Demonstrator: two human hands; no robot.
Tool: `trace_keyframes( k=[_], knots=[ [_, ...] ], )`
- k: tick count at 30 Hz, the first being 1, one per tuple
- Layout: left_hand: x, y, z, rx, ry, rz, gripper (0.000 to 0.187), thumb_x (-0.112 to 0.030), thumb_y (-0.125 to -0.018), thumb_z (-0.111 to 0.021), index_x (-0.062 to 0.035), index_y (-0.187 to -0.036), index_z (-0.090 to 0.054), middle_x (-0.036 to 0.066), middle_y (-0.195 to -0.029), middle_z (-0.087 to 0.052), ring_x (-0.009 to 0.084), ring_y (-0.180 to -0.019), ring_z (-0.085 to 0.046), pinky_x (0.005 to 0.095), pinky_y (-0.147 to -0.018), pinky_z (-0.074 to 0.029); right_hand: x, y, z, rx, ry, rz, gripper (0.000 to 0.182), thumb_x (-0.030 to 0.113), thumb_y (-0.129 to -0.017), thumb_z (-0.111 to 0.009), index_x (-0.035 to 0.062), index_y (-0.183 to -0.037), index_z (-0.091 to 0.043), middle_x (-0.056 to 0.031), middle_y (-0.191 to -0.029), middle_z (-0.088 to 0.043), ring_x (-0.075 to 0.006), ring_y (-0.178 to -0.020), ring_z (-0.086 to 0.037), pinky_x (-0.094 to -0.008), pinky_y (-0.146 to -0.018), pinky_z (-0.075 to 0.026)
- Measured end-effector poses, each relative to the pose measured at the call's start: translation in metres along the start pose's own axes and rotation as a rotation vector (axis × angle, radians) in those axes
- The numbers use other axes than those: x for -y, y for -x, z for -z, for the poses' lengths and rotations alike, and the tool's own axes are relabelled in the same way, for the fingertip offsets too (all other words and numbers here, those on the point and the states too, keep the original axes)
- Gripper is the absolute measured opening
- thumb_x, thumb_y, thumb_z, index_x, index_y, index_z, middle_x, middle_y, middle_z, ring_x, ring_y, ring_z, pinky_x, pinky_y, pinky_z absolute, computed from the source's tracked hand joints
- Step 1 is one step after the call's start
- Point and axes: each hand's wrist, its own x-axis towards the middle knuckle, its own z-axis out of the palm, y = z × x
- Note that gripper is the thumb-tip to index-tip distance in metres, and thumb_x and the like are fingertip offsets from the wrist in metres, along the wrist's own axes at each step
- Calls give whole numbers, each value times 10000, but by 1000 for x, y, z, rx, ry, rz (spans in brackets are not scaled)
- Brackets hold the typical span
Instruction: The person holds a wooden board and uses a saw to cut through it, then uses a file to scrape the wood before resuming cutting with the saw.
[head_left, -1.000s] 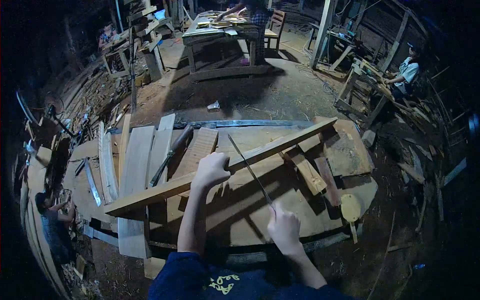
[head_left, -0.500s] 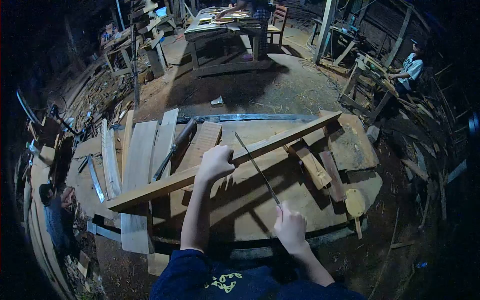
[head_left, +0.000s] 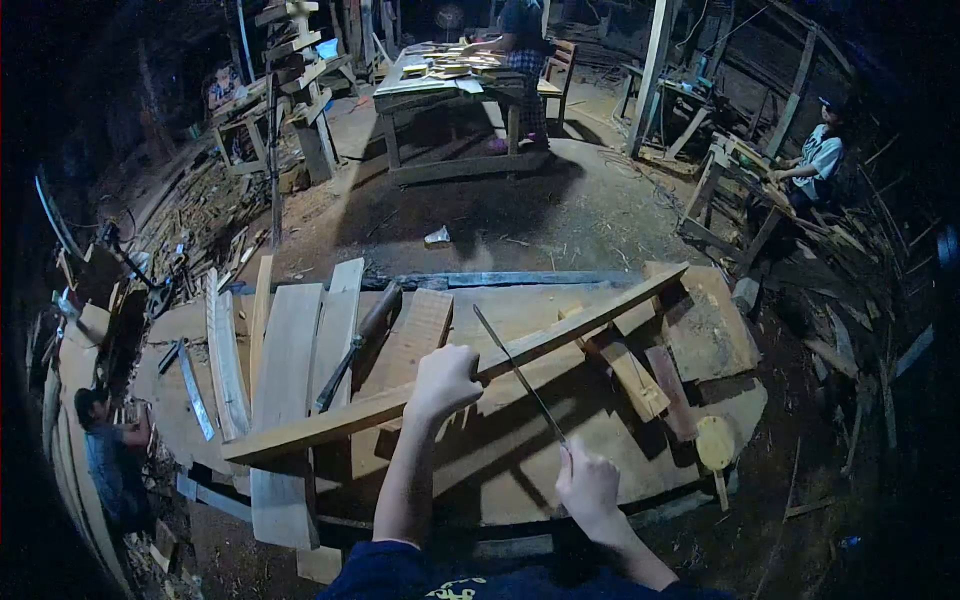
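My left hand (head_left: 447, 382) is wrapped round the middle of a long wooden beam (head_left: 560, 334) that lies diagonally over the workbench. In my right hand (head_left: 588, 482) is the handle of a thin, long dark tool (head_left: 525, 383), perhaps a file or a saw. Its blade crosses the beam just right of my left hand, pointing up and left. A block with a ridged face (head_left: 425, 325) lies behind my left hand. Under the beam's left part is a wide pale board (head_left: 285, 350).
A mallet-like tool (head_left: 378, 322) and a curved metal strip (head_left: 196, 392) lie on the left. Wooden blocks (head_left: 632, 378) and a round yellow paddle (head_left: 714, 443) are on the right. People stand or sit at the far table (head_left: 450, 172), the right bench and the left edge.
The view has tilted up a little, so the bench appears lower. Both hands keep their grips, and the thin tool still crosses the beam.
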Motion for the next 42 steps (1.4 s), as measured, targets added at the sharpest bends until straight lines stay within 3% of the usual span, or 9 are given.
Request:
trace_keyframes(
  k=[5, 12, 14, 18, 32, 38, 42],
  knots=[
    [1, 0, 1, 21, 30, 11, 199, -192, -652, -644, -36, -768, -601, 159, -773, -600, 337, -836, -579, 422, -724, -467, 6, -24, -6, -103, -14, 111, 166, 232, -907, -491, 80, -844, -506, -177, -588, -582, -390, -554, -595, -515, -515, -452],
    [4, 1, -5, -48, 21, 13, 151, -172, -635, -637, -41, -708, -641, 175, -735, -634, 340, -743, -631, 426, -667, -507, 12, -5, -3, -12, -14, 64, 137, 207, -905, -492, 80, -865, -525, -183, -630, -598, -393, -612, -603, -510, -552, -430],
    [5, -1, -7, -77, 58, -49, 151, -154, -628, -639, -32, -717, -652, 183, -746, -640, 342, -744, -637, 425, -674, -515, 16, -12, -9, -178, -106, 73, 113, 184, -901, -495, 79, -873, -527, -188, -660, -604, -394, -641, -605, -511, -555, -419],
    [9, -4, -12, -59, 39, -57, 155, -138, -622, -637, -19, -719, -656, 195, -760, -646, 344, -742, -645, 429, -672, -521, 23, -14, -19, -222, -23, 76, 115, 179, -911, -487, 76, -866, -514, -186, -684, -611, -401, -652, -601, -506, -561, -427],
    [9, -4, -13, -128, 57, -109, 148, -113, -605, -608, -7, -701, -644, 219, -742, -639, 366, -734, -641, 433, -672, -522, 23, -8, -14, -158, 41, 35, 178, 244, -928, -467, 81, -902, -531, -227, -699, -615, -425, -696, -610, -533, -593, -455],
    [6, -4, -7, -1, 25, -51, 197, -163, -608, -640, -12, -734, -629, 201, -787, -629, 359, -803, -614, 435, -710, -504, 23, -24, -17, -140, 31, 65, 154, 227, -920, -480, 83, -913, -535, -213, -667, -612, -424, -657, -610, -530, -581, -463],
    [5, -3, -7, -77, 41, -80, 153, -126, -605, -615, -1, -690, -637, 221, -756, -633, 366, -762, -631, 429, -701, -514, 24, -30, -20, -175, -3, 99, 144, 223, -917, -483, 88, -904, -531, -215, -662, -610, -425, -640, -607, -526, -561, -457]
  ],
)
